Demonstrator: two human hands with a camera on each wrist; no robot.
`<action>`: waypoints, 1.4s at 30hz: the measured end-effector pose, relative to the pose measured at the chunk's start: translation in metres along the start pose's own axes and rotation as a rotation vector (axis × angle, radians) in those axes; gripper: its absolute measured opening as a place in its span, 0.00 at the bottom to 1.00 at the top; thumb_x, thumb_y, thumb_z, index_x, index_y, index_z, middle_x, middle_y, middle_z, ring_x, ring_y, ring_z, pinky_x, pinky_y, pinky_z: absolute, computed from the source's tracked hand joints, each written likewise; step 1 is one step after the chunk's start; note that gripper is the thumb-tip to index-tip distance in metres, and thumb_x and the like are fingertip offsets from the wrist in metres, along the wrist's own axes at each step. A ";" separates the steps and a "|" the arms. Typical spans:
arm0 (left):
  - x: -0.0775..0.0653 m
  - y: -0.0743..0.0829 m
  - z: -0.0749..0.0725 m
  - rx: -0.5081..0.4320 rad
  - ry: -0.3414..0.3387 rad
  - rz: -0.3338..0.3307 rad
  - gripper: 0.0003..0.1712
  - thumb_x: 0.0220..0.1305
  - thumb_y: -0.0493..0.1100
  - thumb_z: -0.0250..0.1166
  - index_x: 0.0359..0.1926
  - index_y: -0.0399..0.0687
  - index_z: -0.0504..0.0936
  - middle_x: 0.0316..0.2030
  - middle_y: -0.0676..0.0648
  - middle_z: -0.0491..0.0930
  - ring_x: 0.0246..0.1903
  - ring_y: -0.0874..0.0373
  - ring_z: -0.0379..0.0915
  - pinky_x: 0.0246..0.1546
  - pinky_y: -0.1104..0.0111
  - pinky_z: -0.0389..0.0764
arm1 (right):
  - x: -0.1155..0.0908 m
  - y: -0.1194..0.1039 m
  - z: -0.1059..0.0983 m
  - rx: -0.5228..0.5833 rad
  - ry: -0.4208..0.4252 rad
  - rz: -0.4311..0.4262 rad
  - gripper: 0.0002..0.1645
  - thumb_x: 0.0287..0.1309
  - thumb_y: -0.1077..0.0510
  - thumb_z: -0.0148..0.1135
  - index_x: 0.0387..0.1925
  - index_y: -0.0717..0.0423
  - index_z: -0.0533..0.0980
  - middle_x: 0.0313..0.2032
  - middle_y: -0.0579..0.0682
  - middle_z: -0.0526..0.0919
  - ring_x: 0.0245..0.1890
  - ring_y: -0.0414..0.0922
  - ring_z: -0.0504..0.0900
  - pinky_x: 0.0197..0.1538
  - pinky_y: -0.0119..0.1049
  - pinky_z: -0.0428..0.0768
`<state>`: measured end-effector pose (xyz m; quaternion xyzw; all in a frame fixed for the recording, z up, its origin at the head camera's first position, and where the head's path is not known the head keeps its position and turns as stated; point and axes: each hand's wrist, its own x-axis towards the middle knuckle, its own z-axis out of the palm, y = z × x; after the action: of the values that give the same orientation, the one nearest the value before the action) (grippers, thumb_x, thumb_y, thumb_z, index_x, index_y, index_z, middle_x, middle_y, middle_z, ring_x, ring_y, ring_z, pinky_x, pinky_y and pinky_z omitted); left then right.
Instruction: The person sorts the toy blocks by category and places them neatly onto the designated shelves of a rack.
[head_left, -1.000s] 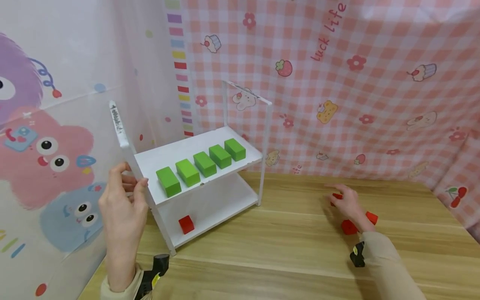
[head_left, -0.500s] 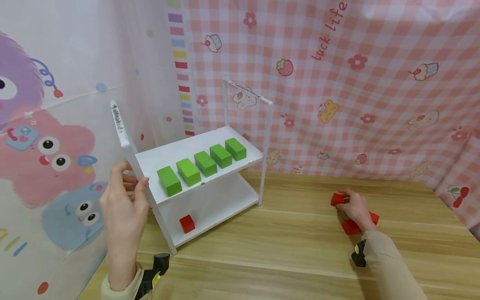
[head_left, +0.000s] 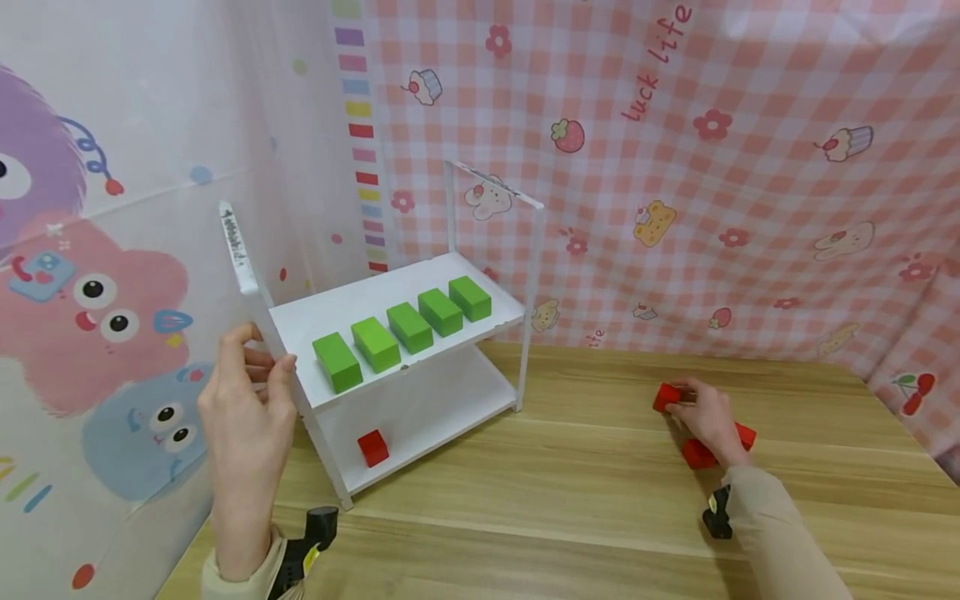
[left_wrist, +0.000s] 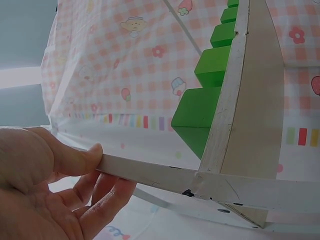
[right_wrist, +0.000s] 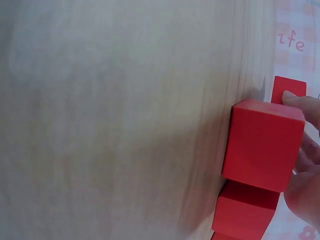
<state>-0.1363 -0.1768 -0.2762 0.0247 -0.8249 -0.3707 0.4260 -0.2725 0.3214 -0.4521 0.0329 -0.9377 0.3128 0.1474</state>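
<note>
My left hand point(head_left: 247, 408) grips the left side post of a white two-tier shelf point(head_left: 442, 400). In the left wrist view the thumb point(left_wrist: 92, 155) lies on one face of the post point(left_wrist: 145, 170) and curled fingers are on the other. At the right, my right hand point(head_left: 708, 417) pinches a red block point(head_left: 665, 397) between thumb and fingers, close over the table. In the right wrist view the thumb presses this held block point(right_wrist: 287, 87). Several more red blocks point(head_left: 699, 453) lie under and beside the right wrist, partly covered by it in the head view.
A row of several green blocks point(head_left: 339, 362) stands on the upper tier. One red block point(head_left: 372, 449) sits near the left end of the lower tier. The wooden table point(head_left: 555, 500) runs to a pink checked curtain point(head_left: 615, 283) behind; a printed cloth hangs at the left.
My right hand has closed its fingers on a red block and shifted it slightly left. The left hand and the shelf have stayed in place.
</note>
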 end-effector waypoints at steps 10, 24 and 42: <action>0.000 0.000 0.000 0.011 -0.001 -0.001 0.19 0.63 0.32 0.59 0.54 0.33 0.69 0.35 0.32 0.77 0.34 0.40 0.76 0.32 0.96 0.59 | -0.001 -0.011 0.005 0.015 0.090 -0.117 0.18 0.51 0.67 0.67 0.46 0.67 0.80 0.41 0.68 0.84 0.43 0.62 0.83 0.46 0.56 0.80; 0.000 0.000 0.000 0.012 -0.007 -0.006 0.19 0.63 0.31 0.59 0.54 0.32 0.69 0.35 0.32 0.77 0.34 0.39 0.76 0.32 0.97 0.59 | -0.005 -0.052 0.020 0.017 0.190 -0.335 0.17 0.44 0.68 0.71 0.41 0.63 0.82 0.41 0.62 0.85 0.44 0.59 0.83 0.46 0.55 0.80; 0.000 0.001 -0.001 0.000 -0.009 -0.007 0.19 0.62 0.31 0.59 0.54 0.32 0.69 0.35 0.32 0.77 0.34 0.39 0.76 0.32 0.97 0.59 | -0.020 -0.124 0.053 0.143 0.136 -0.496 0.18 0.41 0.66 0.74 0.40 0.60 0.84 0.43 0.58 0.86 0.46 0.54 0.84 0.48 0.49 0.82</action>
<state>-0.1356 -0.1769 -0.2749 0.0261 -0.8266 -0.3724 0.4211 -0.2476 0.1892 -0.4271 0.2511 -0.8644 0.3341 0.2795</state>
